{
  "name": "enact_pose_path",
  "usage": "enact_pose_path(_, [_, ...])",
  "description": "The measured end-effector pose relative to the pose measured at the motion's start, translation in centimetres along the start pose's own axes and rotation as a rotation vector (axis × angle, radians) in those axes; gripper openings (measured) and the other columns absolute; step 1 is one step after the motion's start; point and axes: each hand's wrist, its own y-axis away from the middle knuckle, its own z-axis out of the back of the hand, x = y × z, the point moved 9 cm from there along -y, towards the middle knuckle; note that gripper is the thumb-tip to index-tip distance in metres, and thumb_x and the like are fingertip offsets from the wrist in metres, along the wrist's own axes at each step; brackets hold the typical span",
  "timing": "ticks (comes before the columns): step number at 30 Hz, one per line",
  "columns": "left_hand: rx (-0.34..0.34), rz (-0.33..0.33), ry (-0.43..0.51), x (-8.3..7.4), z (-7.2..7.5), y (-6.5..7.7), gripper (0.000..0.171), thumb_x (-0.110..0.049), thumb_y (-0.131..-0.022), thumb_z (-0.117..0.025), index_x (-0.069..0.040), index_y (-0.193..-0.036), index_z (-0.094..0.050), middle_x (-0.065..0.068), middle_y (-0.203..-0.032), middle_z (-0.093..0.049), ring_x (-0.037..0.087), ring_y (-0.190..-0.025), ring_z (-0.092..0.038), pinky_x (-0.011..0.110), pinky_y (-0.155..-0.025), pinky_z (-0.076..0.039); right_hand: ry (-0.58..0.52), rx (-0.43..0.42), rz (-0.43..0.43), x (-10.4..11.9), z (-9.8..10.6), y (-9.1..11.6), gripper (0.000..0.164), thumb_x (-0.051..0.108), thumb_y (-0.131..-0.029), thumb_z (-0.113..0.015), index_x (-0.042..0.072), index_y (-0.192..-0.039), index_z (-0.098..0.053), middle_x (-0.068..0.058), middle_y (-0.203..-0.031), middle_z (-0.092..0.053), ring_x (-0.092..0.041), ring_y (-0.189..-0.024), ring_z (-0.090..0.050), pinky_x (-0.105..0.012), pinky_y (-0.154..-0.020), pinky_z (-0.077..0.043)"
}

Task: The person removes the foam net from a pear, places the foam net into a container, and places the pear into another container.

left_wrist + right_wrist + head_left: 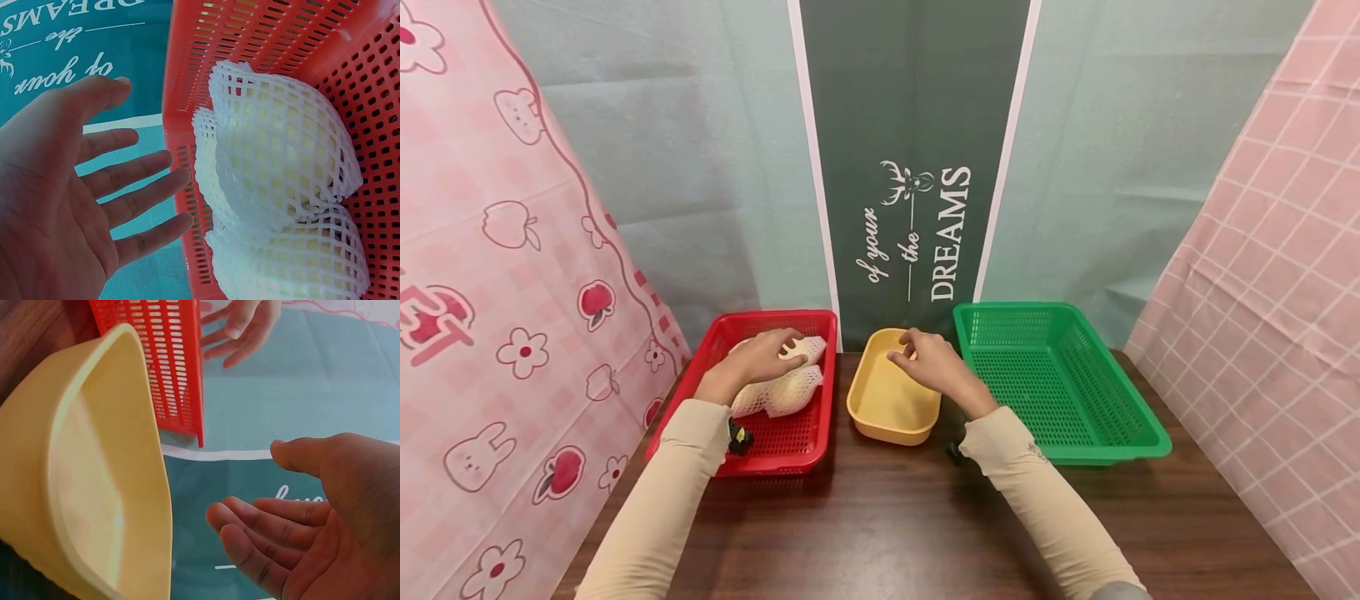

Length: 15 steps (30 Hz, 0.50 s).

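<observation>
Over the red basket [820, 450], my left hand [763, 358] hovers with its fingers spread and nothing in them. Several pale yellow, rounded fruits [281, 144] in white foam netting lie inside that basket, just beyond the fingertips in the left wrist view; the netting covers much of their surface. My right hand [936, 364] is above the far right part of a yellow tub [891, 392], its fingers loosely bent and holding nothing. In the right wrist view the tub's bare inner wall [119, 419] shows, with the hand apart from it.
A green basket [1045, 400] stands to the right of the tub on the dark wooden table [880, 517]. Behind, a teal curtain [715, 183] with printed lettering hangs close to the containers. Pink patterned cloths [1270, 275] flank both sides.
</observation>
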Motion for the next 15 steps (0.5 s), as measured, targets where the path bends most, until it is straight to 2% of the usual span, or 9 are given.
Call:
enact_pose_path(6, [0.007,-0.010,0.013,0.0,-0.3,-0.3,0.054,-0.035,-0.102,-0.066,0.000,-0.143,-0.059,0.021,-0.136,-0.069,0.039,-0.125,-0.067,0.056,-0.104,-0.055,-0.020,0.004,0.009,0.9,-1.2,-0.8,0.046,0.038,-0.103,-0.069,0.001,-0.129,-0.067,-0.011,-0.102,-0.076,-0.023,-0.087,-0.070,-0.039,-0.081,-0.059])
enact_pose_path(12, [0.034,0.017,0.041,0.3,-1.0,-0.4,0.054,-0.034,-0.102,-0.066,-0.002,-0.145,-0.058,0.022,-0.137,-0.068,0.039,-0.127,-0.065,0.058,-0.105,-0.054,-0.060,0.015,0.008,2.0,-2.7,-1.4,0.043,0.037,-0.102,-0.070,0.001,-0.127,-0.068,-0.011,-0.102,-0.076,-0.023,-0.087,-0.069,-0.038,-0.083,-0.059])
enact_pose_path(15, [0.040,0.018,0.039,0.4,-1.2,-0.5,0.054,-0.034,-0.102,-0.066,-0.001,-0.144,-0.059,0.023,-0.136,-0.068,0.040,-0.127,-0.065,0.058,-0.104,-0.055,-0.116,0.027,0.000,2.3,-3.5,-1.7,0.044,0.037,-0.102,-0.071,0.001,-0.126,-0.067,-0.010,-0.100,-0.075,-0.020,-0.082,-0.069,-0.035,-0.078,-0.060])
